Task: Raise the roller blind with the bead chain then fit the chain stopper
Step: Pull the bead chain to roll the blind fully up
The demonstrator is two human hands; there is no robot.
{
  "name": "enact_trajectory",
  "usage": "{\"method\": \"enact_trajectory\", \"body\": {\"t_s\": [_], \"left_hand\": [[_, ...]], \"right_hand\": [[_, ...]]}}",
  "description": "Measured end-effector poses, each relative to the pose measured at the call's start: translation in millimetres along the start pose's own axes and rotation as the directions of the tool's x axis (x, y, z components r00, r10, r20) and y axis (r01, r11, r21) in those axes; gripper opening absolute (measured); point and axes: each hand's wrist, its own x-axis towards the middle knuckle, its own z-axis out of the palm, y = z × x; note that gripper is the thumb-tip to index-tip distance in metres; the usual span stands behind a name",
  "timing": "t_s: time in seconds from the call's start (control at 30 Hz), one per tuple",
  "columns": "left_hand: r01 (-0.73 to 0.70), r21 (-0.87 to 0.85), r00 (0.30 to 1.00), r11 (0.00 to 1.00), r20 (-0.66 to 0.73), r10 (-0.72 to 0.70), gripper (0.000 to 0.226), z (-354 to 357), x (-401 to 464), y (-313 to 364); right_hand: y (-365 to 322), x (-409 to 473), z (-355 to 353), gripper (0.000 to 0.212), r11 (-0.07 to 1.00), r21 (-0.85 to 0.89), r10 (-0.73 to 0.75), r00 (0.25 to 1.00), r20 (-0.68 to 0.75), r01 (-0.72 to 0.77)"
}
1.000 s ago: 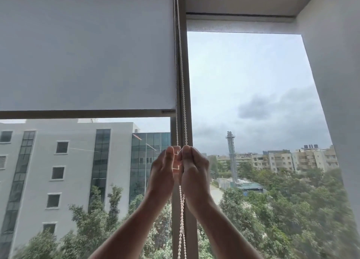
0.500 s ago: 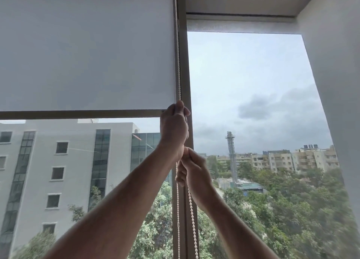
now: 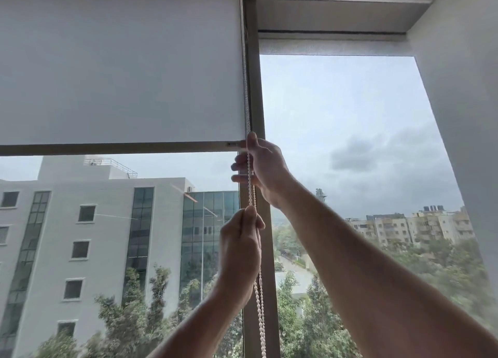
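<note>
A white roller blind (image 3: 121, 69) covers the upper half of the left window pane, and its grey bottom bar (image 3: 107, 149) hangs level. The white bead chain (image 3: 252, 193) runs down along the blind's right edge in front of the window post. My right hand (image 3: 262, 166) is the upper one, gripping the chain at the height of the bottom bar. My left hand (image 3: 239, 246) is closed round the same chain lower down. Below my left hand the chain hangs loose to the frame's bottom edge. No chain stopper is in view.
A grey window post (image 3: 256, 88) stands right behind the chain. The right pane's blind (image 3: 331, 46) is rolled almost fully up. A white wall (image 3: 458, 101) closes the window recess on the right. Buildings and trees lie outside the glass.
My hands have swapped heights: the left went from the top down the chain, and the right rose to the bottom bar. The blind's bottom bar sits slightly higher.
</note>
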Motion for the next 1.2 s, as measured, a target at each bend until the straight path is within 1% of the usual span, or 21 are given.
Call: {"method": "enact_trajectory", "body": {"t_s": [0.07,0.13,0.17,0.23,0.3,0.37,0.47,0.5,0.53,0.6,0.63,0.67,0.73,0.8,0.9,0.97,1.0,1.03,1.13,1.17,1.2], "left_hand": [[-0.002,0.011,1.0,1.0,0.014,0.002,0.044,-1.6,-10.2,-4.0],[-0.005,0.011,1.0,1.0,0.025,0.005,0.046,-2.4,-16.5,-5.3],[-0.013,0.011,1.0,1.0,0.025,0.012,0.046,-2.5,-17.7,-5.2],[-0.032,0.026,0.999,0.999,0.029,0.031,0.043,-3.7,-16.6,-4.2],[-0.046,0.035,0.997,0.998,0.064,0.044,0.04,-7.4,-14.0,-3.5],[-0.035,-0.004,0.992,0.999,0.123,0.036,0.04,-13.4,-10.4,-3.5],[0.021,-0.101,0.965,0.995,0.263,0.007,0.041,-21.6,-7.5,-10.0],[0.032,-0.108,0.954,0.994,0.3,0.002,0.046,-24.0,-7.5,-12.2],[0.026,-0.061,0.948,0.998,0.317,-0.005,0.055,-27.2,-6.7,-15.0],[0.016,0.12,0.956,0.993,0.288,-0.05,0.075,-34.8,0.2,-17.4],[0.042,0.179,0.968,0.983,0.237,-0.085,0.084,-38.8,7.4,-15.2],[0.077,0.204,0.979,0.976,0.172,-0.113,0.085,-41.9,16.5,-11.4],[0.121,0.193,0.988,0.974,0.073,-0.137,0.079,-42.8,38.0,3.1],[0.089,0.177,0.993,0.98,0.064,-0.101,0.074,-38.2,58.4,27.5],[-0.042,0.218,0.992,0.975,0.125,0.014,0.056,-28.5,84.9,67.9],[-0.093,0.224,0.982,0.97,0.182,0.052,0.051,-18.3,98.4,93.0],[-0.094,0.207,0.977,0.974,0.208,0.05,0.05,-11.8,104.1,103.9],[-0.064,0.174,0.977,0.983,0.213,0.026,0.048,-4.8,109.0,113.0],[0.15,-0.003,0.977,0.989,0.157,-0.147,0.041,13.6,113.8,131.7],[0.191,-0.056,0.974,0.98,0.133,-0.182,0.04,17.1,112.7,132.6],[0.194,-0.079,0.977,0.978,0.102,-0.185,0.04,19.4,111.5,130.7]], "right_hand": [[-18.1,8.8,10.4,0.033,0.998,0.036,0.046,0.997,-0.056,-0.044],[-26.0,14.8,19.5,0.033,0.996,0.071,0.069,0.99,-0.126,-0.061],[-25.5,17.2,22.7,0.035,0.998,0.057,0.046,0.986,-0.163,-0.037],[-20.1,18.0,27.0,0.037,0.999,0.011,-0.049,0.971,-0.234,0.053],[-17.4,16.8,26.1,0.045,0.99,-0.039,-0.138,0.95,-0.28,0.132],[-16.7,15.3,23.4,0.05,0.978,-0.108,-0.203,0.935,-0.291,0.179],[-14.7,7.4,24.9,0.041,0.945,-0.21,-0.305,0.91,-0.281,0.251],[-12.3,3.8,26.0,0.039,0.935,-0.23,-0.329,0.903,-0.277,0.27],[-9.0,0.2,26.5,0.039,0.925,-0.244,-0.352,0.896,-0.271,0.29],[-1.6,-7.5,25.8,0.039,0.91,-0.261,-0.385,0.889,-0.247,0.322],[2.5,-11.5,25.0,0.038,0.907,-0.26,-0.392,0.889,-0.236,0.331],[7.0,-14.9,23.8,0.037,0.905,-0.258,-0.398,0.888,-0.231,0.339],[16.1,-21.2,20.7,0.036,0.893,-0.272,-0.425,0.874,-0.237,0.36],[22.4,-27.6,18.4,0.038,0.879,-0.283,-0.451,0.862,-0.232,0.384],[28.2,-37.2,20.8,0.041,0.864,-0.251,-0.489,0.848,-0.207,0.437],[32.0,-44.2,23.9,0.044,0.841,-0.261,-0.527,0.826,-0.198,0.474],[34.1,-47.6,25.5,0.044,0.829,-0.277,-0.543,0.818,-0.191,0.485],[36.6,-51.3,26.9,0.044,0.823,-0.291,-0.55,0.813,-0.191,0.488],[44.7,-61.6,26.9,0.04,0.815,-0.307,-0.558,0.808,-0.191,0.491],[47.0,-64.1,25.3,0.039,0.811,-0.318,-0.561,0.807,-0.184,0.491],[49.0,-65.9,23.3,0.039,0.806,-0.33,-0.563,0.808,-0.174,0.491]]}}
